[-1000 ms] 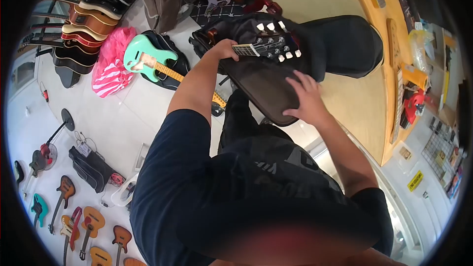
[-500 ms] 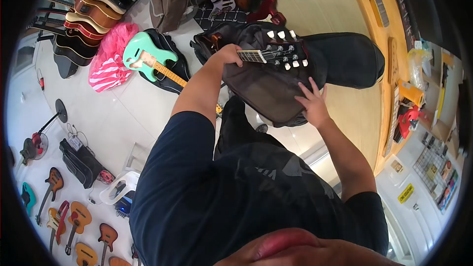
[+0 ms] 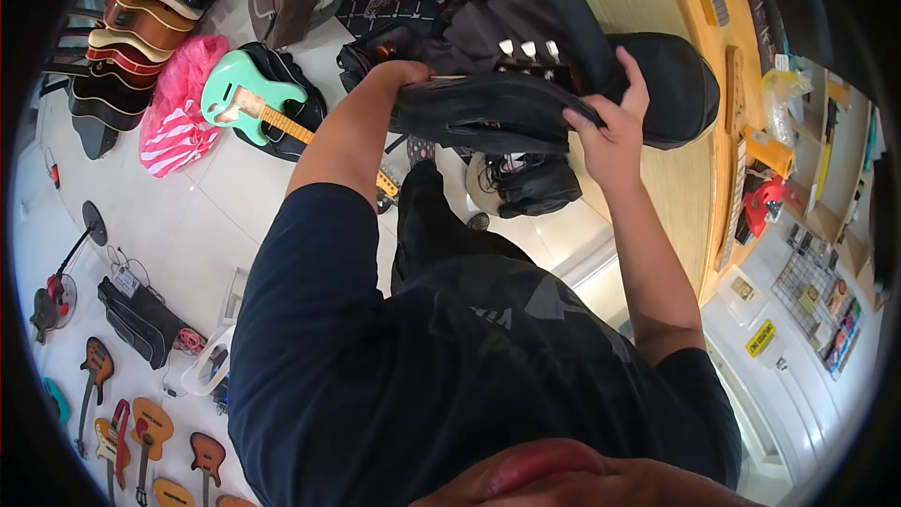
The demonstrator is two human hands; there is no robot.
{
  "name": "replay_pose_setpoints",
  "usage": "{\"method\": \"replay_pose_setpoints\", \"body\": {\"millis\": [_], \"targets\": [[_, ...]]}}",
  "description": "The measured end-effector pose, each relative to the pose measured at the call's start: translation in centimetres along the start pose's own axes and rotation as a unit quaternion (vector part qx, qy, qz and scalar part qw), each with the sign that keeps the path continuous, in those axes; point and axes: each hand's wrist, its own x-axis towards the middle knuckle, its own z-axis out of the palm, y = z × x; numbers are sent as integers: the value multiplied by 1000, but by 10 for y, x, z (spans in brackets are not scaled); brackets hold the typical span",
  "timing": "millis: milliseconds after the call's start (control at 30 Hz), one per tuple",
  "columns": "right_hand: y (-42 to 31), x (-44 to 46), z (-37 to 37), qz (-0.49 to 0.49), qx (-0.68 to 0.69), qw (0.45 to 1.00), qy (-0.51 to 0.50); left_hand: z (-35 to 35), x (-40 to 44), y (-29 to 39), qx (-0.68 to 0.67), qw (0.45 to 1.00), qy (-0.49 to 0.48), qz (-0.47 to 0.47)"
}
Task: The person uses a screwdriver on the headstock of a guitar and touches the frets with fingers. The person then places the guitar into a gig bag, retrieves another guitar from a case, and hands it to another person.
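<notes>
A dark electric guitar lies in an open black gig bag (image 3: 526, 5); its headstock (image 3: 535, 64) shows white tuner buttons. My left hand (image 3: 413, 72) is closed at the guitar's neck, its fingers mostly hidden behind the raised flap. That gig bag flap (image 3: 488, 113) stands nearly edge-on and covers most of the neck. At its right end my right hand (image 3: 612, 122) grips the flap's edge between thumb and fingers, with one finger pointing up.
A mint-green electric guitar (image 3: 225, 94) lies on a black case to the left, by a pink striped plastic bag (image 3: 188, 103). Several acoustic guitars (image 3: 122, 56) stand behind. Another black case (image 3: 671, 84) rests on the wooden counter (image 3: 685, 169). A black bag (image 3: 540, 186) sits below the flap.
My right hand has gone from spread open over the flap to gripping its edge. The flap has come up and now hides the neck and part of the headstock. My left hand stays at the neck.
</notes>
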Motion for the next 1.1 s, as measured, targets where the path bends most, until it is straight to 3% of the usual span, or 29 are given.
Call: {"method": "replay_pose_setpoints", "body": {"millis": [133,267,333,400,467,567,667,767,867,1000,1100], "targets": [[3,32,-7,-17,69,996,-56,3,18,-12,56,995,80,31],[20,53,-3,-82,33,993,-72,7,13,-8,80,991,96,41],[21,57,2,-65,74,993,-65,9,35,-32,-125,991,42,3],[23,63,8,-33,136,988,-61,5,29,-25,-231,973,20,-7],[30,69,9,-53,37,997,-50,3,17,-18,-267,963,13,16],[22,76,17,42,38,998,7,0,-1,-10,-371,927,-39,34],[32,81,14,66,20,996,-54,-2,-18,6,-356,933,-40,26],[32,92,7,78,-31,974,-209,5,-14,6,-346,938,-6,-6],[-6,110,-8,114,-148,944,-271,7,-29,21,-354,934,31,-24],[-7,109,-3,37,-130,968,-210,-2,-75,53,-358,933,13,40],[9,102,13,20,-50,990,-132,-12,-47,20,-310,937,44,158]]}}
